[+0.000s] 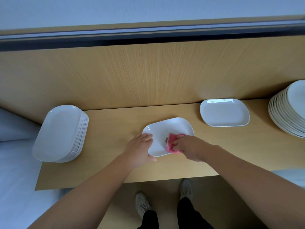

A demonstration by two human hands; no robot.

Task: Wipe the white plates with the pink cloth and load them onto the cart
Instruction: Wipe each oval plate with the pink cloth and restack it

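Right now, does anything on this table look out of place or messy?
Mostly tidy. The left stack of plates juts over the table's left edge. A small dark speck sits on the plate being wiped, just left of the pink cloth.

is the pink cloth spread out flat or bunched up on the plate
Bunched up. The pink cloth sits as a small folded wad under the right hand, covering only a corner of the plate that the left hand steadies.

The stack of round white plates [288,111] runs off the right edge; fingers [177,142] cover part of the pink cloth [171,139].
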